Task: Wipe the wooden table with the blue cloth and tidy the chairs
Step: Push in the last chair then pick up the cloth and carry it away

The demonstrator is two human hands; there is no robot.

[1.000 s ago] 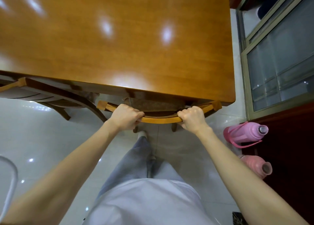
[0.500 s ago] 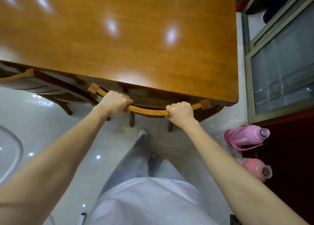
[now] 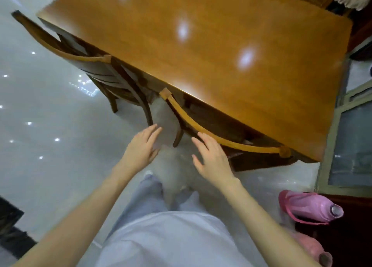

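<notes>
The glossy wooden table point(image 3: 211, 51) fills the upper half of the view. A wooden chair point(image 3: 203, 128) is pushed under its near edge, only the curved top rail showing. My left hand point(image 3: 141, 148) hovers over the floor left of that rail, fingers straight, holding nothing. My right hand point(image 3: 211, 158) floats just in front of the rail, fingers spread, off the wood. A second chair point(image 3: 84, 65) stands tucked against the table's left side. No blue cloth is in view.
Two pink flasks, one point(image 3: 310, 207) and another point(image 3: 310, 248), lie on the floor at the lower right beside a glass-fronted cabinet point(image 3: 354, 137). A shiny white tile floor point(image 3: 50, 125) spreads to the left. A dark object point(image 3: 10, 232) sits at the lower left.
Both hands have let go of the chair's top rail and opened. The view has swung left, so the table now lies at an angle and the left chair shows more fully.
</notes>
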